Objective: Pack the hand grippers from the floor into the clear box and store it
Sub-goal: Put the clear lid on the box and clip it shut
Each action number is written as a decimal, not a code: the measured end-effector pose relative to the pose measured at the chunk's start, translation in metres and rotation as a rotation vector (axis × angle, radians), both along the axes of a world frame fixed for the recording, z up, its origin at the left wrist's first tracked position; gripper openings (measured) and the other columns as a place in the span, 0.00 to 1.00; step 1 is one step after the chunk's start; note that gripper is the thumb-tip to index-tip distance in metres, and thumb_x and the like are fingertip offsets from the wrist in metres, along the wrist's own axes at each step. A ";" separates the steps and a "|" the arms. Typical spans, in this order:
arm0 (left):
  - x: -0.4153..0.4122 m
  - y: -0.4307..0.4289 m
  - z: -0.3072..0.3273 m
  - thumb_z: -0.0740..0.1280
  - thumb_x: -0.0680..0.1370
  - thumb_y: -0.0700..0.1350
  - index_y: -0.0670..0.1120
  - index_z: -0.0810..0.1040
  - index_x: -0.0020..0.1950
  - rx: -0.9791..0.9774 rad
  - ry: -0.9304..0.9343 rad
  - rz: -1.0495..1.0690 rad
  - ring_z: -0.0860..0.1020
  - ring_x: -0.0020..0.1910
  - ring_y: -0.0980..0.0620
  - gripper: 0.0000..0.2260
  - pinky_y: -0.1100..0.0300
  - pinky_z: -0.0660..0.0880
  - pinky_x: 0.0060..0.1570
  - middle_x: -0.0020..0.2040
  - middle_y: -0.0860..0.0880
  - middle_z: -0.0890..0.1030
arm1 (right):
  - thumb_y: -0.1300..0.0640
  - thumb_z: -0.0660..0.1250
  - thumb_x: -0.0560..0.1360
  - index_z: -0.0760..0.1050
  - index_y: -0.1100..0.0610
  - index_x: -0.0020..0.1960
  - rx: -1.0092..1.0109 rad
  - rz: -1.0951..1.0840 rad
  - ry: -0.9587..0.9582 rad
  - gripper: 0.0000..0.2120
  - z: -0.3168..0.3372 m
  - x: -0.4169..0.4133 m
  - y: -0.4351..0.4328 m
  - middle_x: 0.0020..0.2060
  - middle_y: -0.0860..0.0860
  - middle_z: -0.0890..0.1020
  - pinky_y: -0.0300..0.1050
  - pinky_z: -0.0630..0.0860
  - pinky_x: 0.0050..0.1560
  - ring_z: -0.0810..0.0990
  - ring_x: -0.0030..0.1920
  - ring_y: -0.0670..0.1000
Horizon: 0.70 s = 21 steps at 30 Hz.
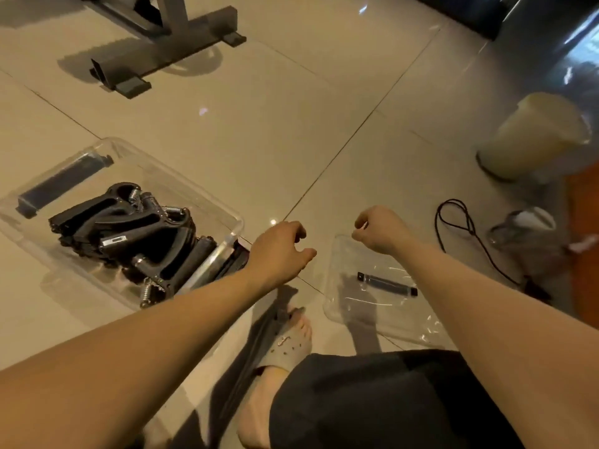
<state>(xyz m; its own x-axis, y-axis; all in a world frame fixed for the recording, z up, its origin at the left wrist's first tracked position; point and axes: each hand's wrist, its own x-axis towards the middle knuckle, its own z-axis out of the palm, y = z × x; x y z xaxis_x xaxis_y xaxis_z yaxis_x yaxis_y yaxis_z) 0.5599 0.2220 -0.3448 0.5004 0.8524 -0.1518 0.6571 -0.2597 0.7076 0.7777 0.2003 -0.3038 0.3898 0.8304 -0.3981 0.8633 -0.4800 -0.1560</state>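
Observation:
The clear box (238, 222) stands on the floor at the left. Several black hand grippers (129, 222) with metal springs lie piled inside it, beside a black handle bar on its far wall. The clear lid (389, 315), with a black latch on it, lies on the tiles at the right. My right hand (381, 230) has its fingers curled at the lid's far edge and pinches it. My left hand (278, 251) hovers between the box and the lid, fingers loosely curled, holding nothing.
A grey bench base (162, 47) stands at the far left. A cream bin (534, 137), a black cord (466, 228) and a clear jar (518, 228) sit at the right. My foot in a grey slipper (288, 345) is under my arms.

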 end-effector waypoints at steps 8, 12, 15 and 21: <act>0.067 -0.026 -0.107 0.73 0.74 0.57 0.48 0.80 0.57 -0.267 0.132 -0.007 0.80 0.47 0.50 0.17 0.53 0.80 0.49 0.49 0.51 0.82 | 0.54 0.73 0.73 0.78 0.58 0.63 -0.247 -0.277 0.058 0.19 -0.094 0.049 -0.080 0.54 0.57 0.82 0.51 0.79 0.55 0.80 0.52 0.56; 0.089 -0.036 -0.135 0.70 0.74 0.53 0.47 0.79 0.49 -0.305 0.245 0.021 0.80 0.44 0.45 0.11 0.53 0.79 0.45 0.46 0.48 0.82 | 0.58 0.74 0.75 0.70 0.55 0.72 -0.320 -0.278 0.179 0.28 -0.116 0.045 -0.095 0.64 0.54 0.78 0.41 0.72 0.51 0.78 0.62 0.55; 0.097 -0.041 -0.144 0.67 0.75 0.46 0.45 0.79 0.48 -0.279 0.249 0.031 0.80 0.44 0.42 0.06 0.55 0.77 0.41 0.46 0.45 0.82 | 0.56 0.77 0.72 0.66 0.53 0.77 -0.311 -0.234 0.191 0.37 -0.123 0.037 -0.098 0.71 0.53 0.73 0.43 0.75 0.56 0.76 0.66 0.55; 0.087 -0.024 -0.131 0.68 0.75 0.43 0.44 0.82 0.48 -0.315 0.132 0.145 0.81 0.45 0.44 0.05 0.54 0.80 0.46 0.43 0.49 0.82 | 0.45 0.78 0.68 0.71 0.52 0.72 -0.191 -0.144 0.170 0.36 -0.117 0.025 -0.098 0.66 0.50 0.70 0.49 0.73 0.61 0.75 0.64 0.55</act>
<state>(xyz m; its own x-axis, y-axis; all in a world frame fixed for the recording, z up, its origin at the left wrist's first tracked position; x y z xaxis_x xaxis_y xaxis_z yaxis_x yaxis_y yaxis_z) 0.6466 0.1981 -0.4753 0.3365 0.8141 -0.4734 0.7622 0.0598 0.6446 0.8024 0.1023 -0.4209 0.4121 0.6753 -0.6117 0.7535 -0.6301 -0.1879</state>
